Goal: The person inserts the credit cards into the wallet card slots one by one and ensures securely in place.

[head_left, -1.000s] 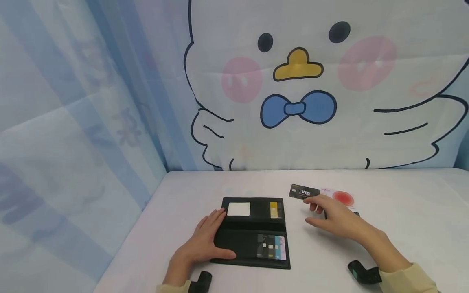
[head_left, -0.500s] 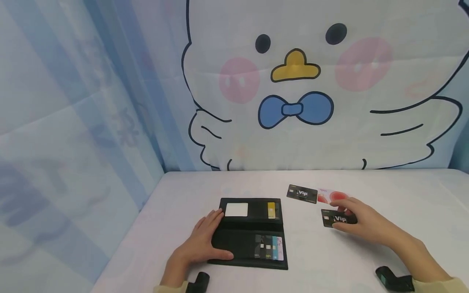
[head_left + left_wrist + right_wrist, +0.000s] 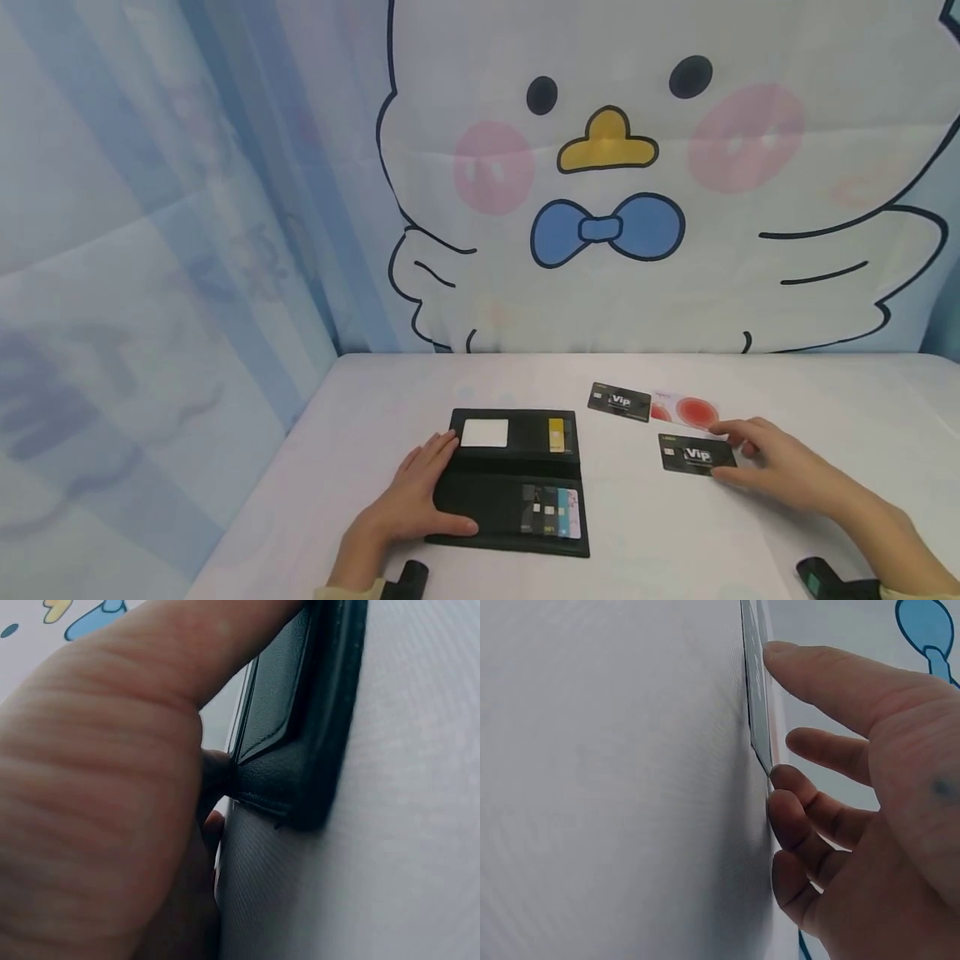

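Observation:
A black bifold wallet [image 3: 498,500] lies spread out on the white table, several cards in its lower right slots. My left hand [image 3: 416,496] rests on its left side, thumb over the lower half; the left wrist view shows the thumb across the dark wallet [image 3: 274,712] from close by. Over to the right, a black VIP card [image 3: 690,454] lies on the table. My right hand [image 3: 787,471] is at that card's right end, fingers loosely bent and thumb tip at the lower right corner. The right wrist view shows the thumb [image 3: 825,671] right beside the card's face.
Behind the VIP card lie a second black VIP card [image 3: 618,402] and a pale card with red circles [image 3: 697,412], side by side. A yellow card [image 3: 556,435] sits in the wallet's upper half. A cartoon-printed curtain [image 3: 600,308] hangs along the table's back edge.
The right hand first moved back to the right over the nearer VIP card, then a little further to its right end, uncovering more of it. The left hand stayed on the wallet.

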{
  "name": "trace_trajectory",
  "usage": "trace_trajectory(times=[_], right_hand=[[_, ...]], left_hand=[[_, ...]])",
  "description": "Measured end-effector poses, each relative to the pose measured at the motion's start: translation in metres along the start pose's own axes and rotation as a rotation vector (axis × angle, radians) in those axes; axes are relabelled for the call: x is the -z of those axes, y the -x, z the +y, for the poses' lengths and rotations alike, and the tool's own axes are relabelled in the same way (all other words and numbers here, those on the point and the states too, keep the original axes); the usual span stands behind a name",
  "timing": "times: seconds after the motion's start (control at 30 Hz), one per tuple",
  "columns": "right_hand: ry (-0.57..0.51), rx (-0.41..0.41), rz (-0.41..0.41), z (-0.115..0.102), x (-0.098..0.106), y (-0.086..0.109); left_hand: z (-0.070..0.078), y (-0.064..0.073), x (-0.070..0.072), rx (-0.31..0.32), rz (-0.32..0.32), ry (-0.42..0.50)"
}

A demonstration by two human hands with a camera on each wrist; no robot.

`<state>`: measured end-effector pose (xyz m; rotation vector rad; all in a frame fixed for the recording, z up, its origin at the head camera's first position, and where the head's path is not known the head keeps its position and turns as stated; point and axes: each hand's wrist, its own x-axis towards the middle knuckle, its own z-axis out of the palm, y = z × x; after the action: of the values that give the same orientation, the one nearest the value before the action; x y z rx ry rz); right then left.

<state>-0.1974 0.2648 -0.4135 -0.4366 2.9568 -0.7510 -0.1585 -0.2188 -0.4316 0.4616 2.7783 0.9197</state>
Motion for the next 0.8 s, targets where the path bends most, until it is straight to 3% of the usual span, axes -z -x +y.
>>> trace_trajectory(times=[0.57,0.8], right_hand=[[-0.017,-0.068,-0.084,0.0085,-0.0002,0.0004],[-0.018,-0.059,-0.069,0.0076,0.0012,-0.0013]], left_hand=[[-0.0010,0.0026,-0.0039,0.003,0.013,0.014],[-0.0011,0.0006,-0.0018,-0.014,0.019,0.008]])
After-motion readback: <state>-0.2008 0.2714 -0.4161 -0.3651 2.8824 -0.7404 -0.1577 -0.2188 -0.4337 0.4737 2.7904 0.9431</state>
